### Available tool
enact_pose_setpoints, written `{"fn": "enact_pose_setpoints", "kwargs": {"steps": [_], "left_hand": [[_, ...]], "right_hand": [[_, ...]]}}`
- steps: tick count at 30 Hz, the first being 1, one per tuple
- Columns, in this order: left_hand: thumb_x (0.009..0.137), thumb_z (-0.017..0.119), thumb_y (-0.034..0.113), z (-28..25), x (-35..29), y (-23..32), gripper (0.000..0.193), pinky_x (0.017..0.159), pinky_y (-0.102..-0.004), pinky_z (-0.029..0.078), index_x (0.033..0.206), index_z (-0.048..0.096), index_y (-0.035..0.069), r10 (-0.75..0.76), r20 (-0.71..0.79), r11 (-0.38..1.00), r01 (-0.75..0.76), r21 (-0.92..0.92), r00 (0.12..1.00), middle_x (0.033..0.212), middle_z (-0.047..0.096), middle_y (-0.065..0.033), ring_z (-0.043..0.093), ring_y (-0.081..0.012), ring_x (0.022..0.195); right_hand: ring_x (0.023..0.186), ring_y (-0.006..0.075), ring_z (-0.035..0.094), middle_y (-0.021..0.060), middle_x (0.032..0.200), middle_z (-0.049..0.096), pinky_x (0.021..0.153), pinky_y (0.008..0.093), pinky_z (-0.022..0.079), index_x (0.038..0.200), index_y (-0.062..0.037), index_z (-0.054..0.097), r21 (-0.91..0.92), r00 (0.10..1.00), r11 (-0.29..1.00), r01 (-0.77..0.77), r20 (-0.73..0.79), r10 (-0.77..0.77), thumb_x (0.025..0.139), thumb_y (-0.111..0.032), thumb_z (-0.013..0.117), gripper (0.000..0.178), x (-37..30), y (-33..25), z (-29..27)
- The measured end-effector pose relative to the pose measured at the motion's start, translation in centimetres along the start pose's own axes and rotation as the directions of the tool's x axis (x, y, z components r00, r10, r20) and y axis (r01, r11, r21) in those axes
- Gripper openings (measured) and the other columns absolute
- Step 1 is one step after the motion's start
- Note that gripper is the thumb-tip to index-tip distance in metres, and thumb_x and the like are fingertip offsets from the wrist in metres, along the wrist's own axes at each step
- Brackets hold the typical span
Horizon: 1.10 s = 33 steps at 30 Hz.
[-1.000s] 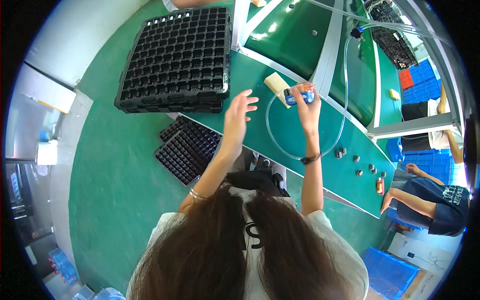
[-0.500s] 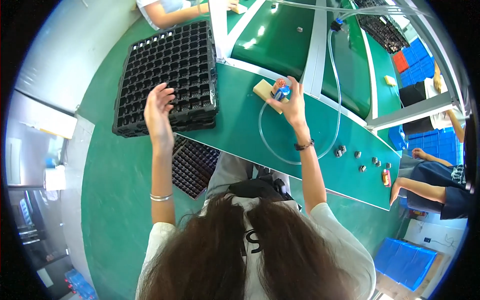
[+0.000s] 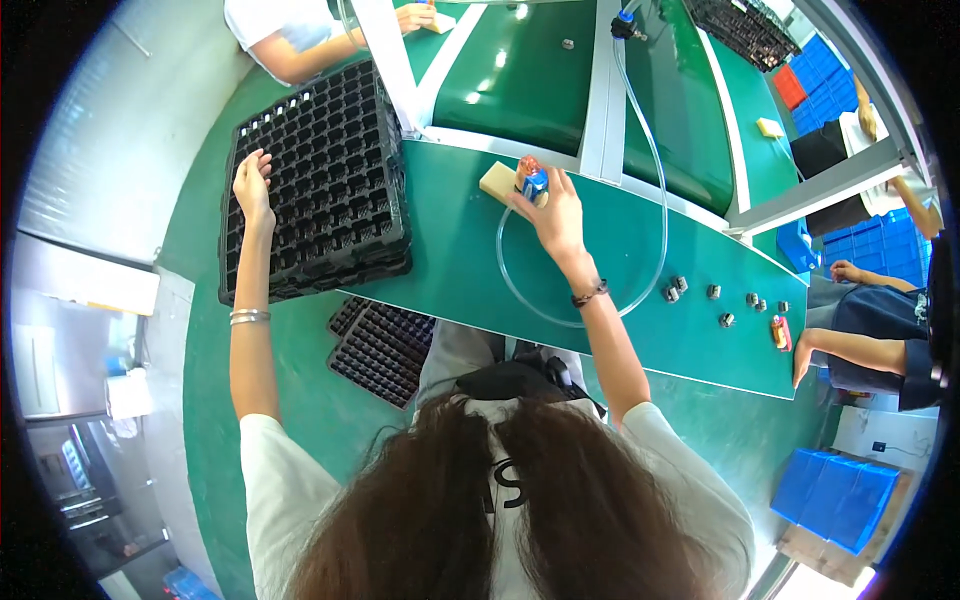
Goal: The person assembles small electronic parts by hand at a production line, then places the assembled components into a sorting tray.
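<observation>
My left hand (image 3: 253, 187) is over the left side of a stack of black compartment trays (image 3: 318, 170), its fingers drawn together. Whatever they may hold is too small to make out. At the middle of the green table (image 3: 450, 230), my right hand (image 3: 555, 218) has its fingers curled round a blue-and-copper hose tool (image 3: 535, 183). Behind that tool lies a pale yellow foam block (image 3: 495, 184). A clear hose (image 3: 503, 255) loops from the tool round my right wrist. Several pale pieces (image 3: 280, 112) sit in the top tray's far-left pockets.
Several small metal parts (image 3: 727, 320) and a red-and-yellow item (image 3: 780, 332) lie at the table's right. White frame posts (image 3: 603, 120) stand before a green conveyor belt (image 3: 515, 85). More black trays (image 3: 380, 350) lie on the floor. Co-workers' arms show at upper left (image 3: 300, 55) and right (image 3: 850, 345).
My left hand has moved left across the trays, and its fingers have drawn together. My right hand has closed in round the hose tool. The whole view has shifted slightly.
</observation>
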<state>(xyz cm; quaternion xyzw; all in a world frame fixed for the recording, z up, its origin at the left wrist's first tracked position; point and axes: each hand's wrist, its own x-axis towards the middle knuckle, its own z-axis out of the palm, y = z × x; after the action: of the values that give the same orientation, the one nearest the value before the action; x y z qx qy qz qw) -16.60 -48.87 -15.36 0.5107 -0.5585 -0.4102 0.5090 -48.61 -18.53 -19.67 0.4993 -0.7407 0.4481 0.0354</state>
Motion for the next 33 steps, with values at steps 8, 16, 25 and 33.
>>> {"fn": "enact_pose_setpoints", "kwargs": {"steps": [8,16,25,33], "left_hand": [[0.091,0.046,0.026,1.8,3.3,-2.3,0.028,0.065,-0.0216,0.04,0.107,0.06,0.008,0.053,0.025,0.995,-0.055,0.08,0.998,0.095,0.064,-0.0008,0.054,-0.0063,0.079],[0.091,0.048,0.019,1.6,4.0,-3.0,0.023,0.072,-0.0223,0.044,0.101,0.062,0.003,0.113,-0.022,0.986,-0.109,0.127,0.993,0.09,0.065,-0.0048,0.056,-0.0093,0.078],[0.086,0.053,0.022,0.2,6.2,-3.8,0.023,0.079,-0.0277,0.044,0.099,0.063,0.006,0.219,-0.04,0.889,-0.182,0.42,0.975,0.093,0.066,-0.0058,0.06,-0.0153,0.086],[0.082,0.055,0.026,0.7,8.5,-4.5,0.029,0.082,-0.0345,0.045,0.104,0.061,0.007,0.347,0.035,0.707,-0.286,0.647,0.937,0.097,0.064,-0.0106,0.06,-0.0241,0.092]], "right_hand": [[0.082,0.0366,0.056,0.0197,0.085,0.057,0.07,0.04,0.047,0.09,0.0032,0.054,-0.002,0.997,0.998,-0.063,-0.047,0.063,0.072,-0.023,0.071,0.036,0.8,1.1,2.3],[0.079,0.0368,0.057,0.0197,0.084,0.058,0.069,0.0397,0.048,0.089,0.0038,0.054,-0.036,0.998,0.997,-0.066,-0.006,0.066,0.073,-0.023,0.071,0.035,-0.1,1.6,0.9],[0.081,0.0351,0.054,0.0175,0.083,0.055,0.07,0.0422,0.045,0.089,0.002,0.054,0.002,0.997,0.998,-0.061,-0.045,0.061,0.072,-0.019,0.07,0.031,0.0,1.2,1.2],[0.081,0.0349,0.054,0.0172,0.082,0.055,0.07,0.0421,0.045,0.087,0.0019,0.054,0.004,0.997,0.998,-0.058,-0.054,0.058,0.072,-0.019,0.069,0.03,0.2,1.0,1.6]]}}
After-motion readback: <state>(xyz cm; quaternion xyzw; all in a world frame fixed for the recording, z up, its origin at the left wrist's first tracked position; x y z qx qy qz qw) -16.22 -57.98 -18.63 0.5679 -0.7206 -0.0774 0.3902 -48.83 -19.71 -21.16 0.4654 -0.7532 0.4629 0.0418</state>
